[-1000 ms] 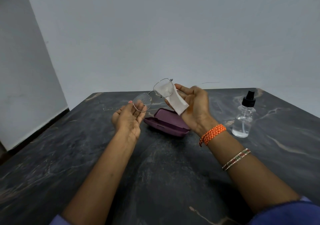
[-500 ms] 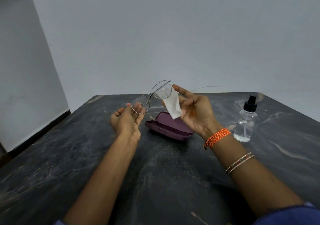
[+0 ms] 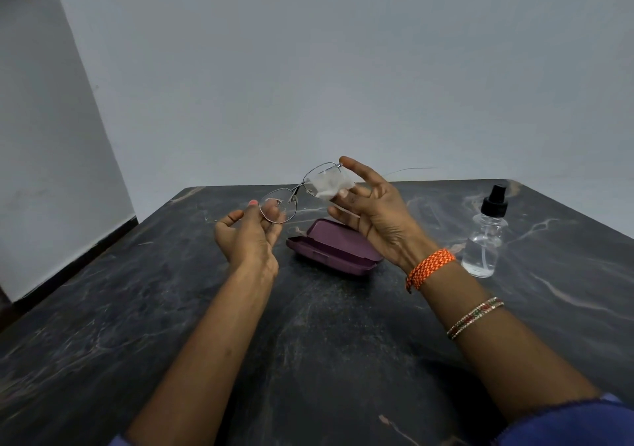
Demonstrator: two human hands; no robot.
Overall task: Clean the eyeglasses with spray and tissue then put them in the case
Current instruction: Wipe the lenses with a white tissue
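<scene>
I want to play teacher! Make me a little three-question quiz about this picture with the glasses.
1. True or false: the purple case lies on the table with the eyeglasses inside it.
2. Which hand presses the white tissue on a lens? A) left hand B) right hand
3. Fill in: the spray bottle with the black top stands to the ____ of the case.

Key
1. False: both hands hold the eyeglasses up above the case.
2. B: the left hand only holds the other lens by its rim.
3. Right.
</scene>
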